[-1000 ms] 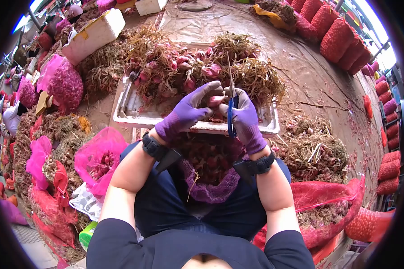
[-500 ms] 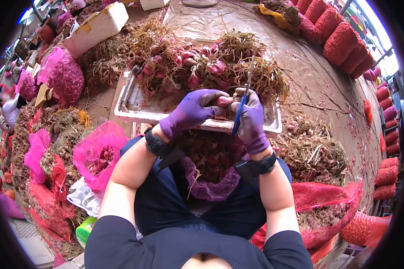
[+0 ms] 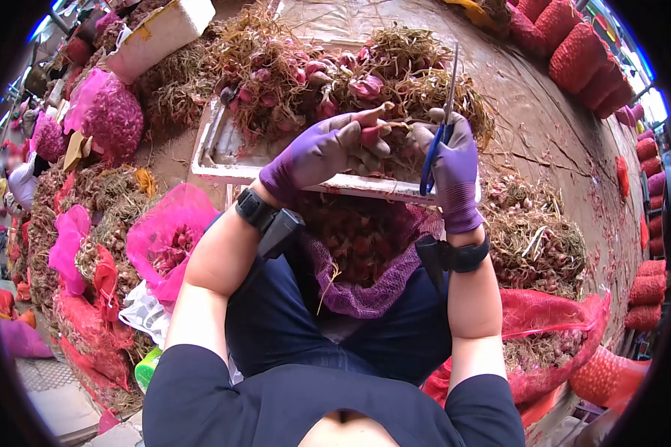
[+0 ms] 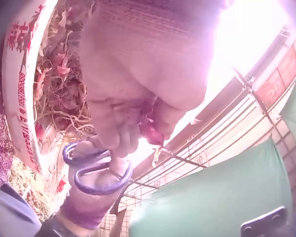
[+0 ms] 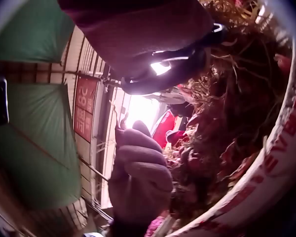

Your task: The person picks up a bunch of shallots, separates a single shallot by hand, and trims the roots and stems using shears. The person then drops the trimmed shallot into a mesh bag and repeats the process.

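Note:
In a purple glove with grey fingers, my left hand [image 3: 317, 153] grips a small pink-red shallot [image 3: 373, 134] over the white foam tray [image 3: 335, 184]. The shallot's dry neck points up and to the right, and part of the bulb is hidden by my fingers in the left wrist view. My right hand [image 3: 455, 160], gloved alike, holds scissors [image 3: 430, 165] by their blue handles, blades pointing away from me. A narrow gap separates the two hands. Just beyond them lies a heap of shallots [image 3: 324, 74] with dry stalks and roots.
A purple mesh bag [image 3: 358, 298] holding cut shallots stands open between my knees. More stalked shallots [image 3: 537, 246] lie to the right. Pink mesh bags [image 3: 164, 223] are at the left, a white foam box [image 3: 164, 37] behind, and full red sacks [image 3: 574, 52] far right.
The right hand and scissors have moved right and away from the left hand. My left hand has turned, so the shallot's neck now points up and right. The view has shifted slightly.

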### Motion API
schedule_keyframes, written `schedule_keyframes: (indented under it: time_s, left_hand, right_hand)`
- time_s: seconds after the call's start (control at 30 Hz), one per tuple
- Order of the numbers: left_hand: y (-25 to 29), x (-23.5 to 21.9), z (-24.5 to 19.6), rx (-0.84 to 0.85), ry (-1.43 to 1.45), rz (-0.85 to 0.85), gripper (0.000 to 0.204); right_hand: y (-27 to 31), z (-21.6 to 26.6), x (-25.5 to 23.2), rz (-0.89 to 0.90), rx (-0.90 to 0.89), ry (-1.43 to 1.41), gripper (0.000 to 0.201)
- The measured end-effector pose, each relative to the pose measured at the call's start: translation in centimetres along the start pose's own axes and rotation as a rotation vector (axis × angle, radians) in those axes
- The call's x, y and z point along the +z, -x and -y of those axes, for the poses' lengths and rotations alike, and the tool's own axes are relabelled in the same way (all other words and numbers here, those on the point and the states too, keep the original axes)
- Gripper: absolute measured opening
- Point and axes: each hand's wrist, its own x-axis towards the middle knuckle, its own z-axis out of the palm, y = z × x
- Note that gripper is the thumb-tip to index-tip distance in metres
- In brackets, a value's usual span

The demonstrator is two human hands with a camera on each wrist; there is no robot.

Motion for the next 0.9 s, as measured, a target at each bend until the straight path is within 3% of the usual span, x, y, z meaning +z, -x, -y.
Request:
schedule_keyframes:
  time_s: [0.03,0.1,0.13,0.17,0.23,0.27,0.3,0.37,0.4,0.43,0.5,0.53,0.63,0.77,0.8,0.87,0.9]
  left_hand:
    - [-0.1,-0.1,0.0,0.003,-0.003,-0.001,0.056]
    - [-0.3,0.3,-0.2,-0.026,0.182,-0.181,0.054]
    - [-0.6,-1.4,0.3,-0.105,0.223,-0.159,0.052]
    - [-0.4,-1.6,0.3,-0.104,0.222,-0.159,0.052]
    - [-0.1,-1.8,0.2,-0.156,0.265,-0.189,0.041]
    - [0.0,-2.2,0.2,-0.151,0.260,-0.190,0.041]
    - [0.1,-2.5,0.2,-0.161,0.286,-0.245,0.041]
    - [0.1,-2.6,-0.4,-0.125,0.292,-0.349,0.039]
    - [0.1,-2.9,-0.6,-0.107,0.300,-0.380,0.039]
    - [0.2,-3.2,-0.9,-0.091,0.309,-0.411,0.039]
    - [0.3,-3.2,-1.5,-0.065,0.324,-0.412,0.039]
    - [0.3,-3.2,-1.7,-0.055,0.349,-0.411,0.039]
    - [0.2,-2.5,-1.7,-0.067,0.256,-0.453,0.040]
    - [0.2,-1.4,-0.8,-0.037,0.167,-0.408,0.041]
    - [0.3,-1.8,-0.5,-0.055,0.174,-0.324,0.039]
    - [0.1,-1.9,-0.2,-0.079,0.186,-0.328,0.039]
    - [0.3,-2.1,-0.1,-0.104,0.197,-0.333,0.039]
  right_hand:
    - [-0.2,-0.6,0.3,0.003,-0.003,0.000,0.042]
    - [-0.3,-0.9,1.2,-0.141,-0.282,0.075,0.040]
    - [0.1,-0.7,1.3,-0.060,-0.181,-0.110,0.038]
    - [0.2,-1.0,1.2,-0.060,-0.182,-0.110,0.038]
    - [0.2,-1.6,1.3,0.108,-0.073,-0.166,0.048]
    - [0.6,-1.3,1.7,0.147,-0.045,-0.109,0.051]
    - [1.0,-0.9,1.8,0.144,0.013,0.037,0.040]
    - [1.1,-2.2,2.3,0.150,-0.087,0.198,0.051]
    - [1.4,-2.0,2.2,0.211,-0.055,0.312,0.058]
    - [1.6,-2.1,2.6,0.278,0.090,0.246,0.057]
    - [2.6,-1.2,3.0,0.351,0.213,0.316,0.059]
    - [2.5,-2.4,3.1,0.341,0.108,0.369,0.060]
    - [2.9,-2.4,3.7,0.363,0.109,0.407,0.058]
    - [2.6,-2.6,3.9,0.375,0.047,0.428,0.048]
    - [2.6,-2.3,3.9,0.375,0.048,0.430,0.048]
    - [2.9,-1.1,4.3,0.281,0.319,0.159,0.048]
    - [3.0,-0.9,4.1,0.246,0.258,0.136,0.050]
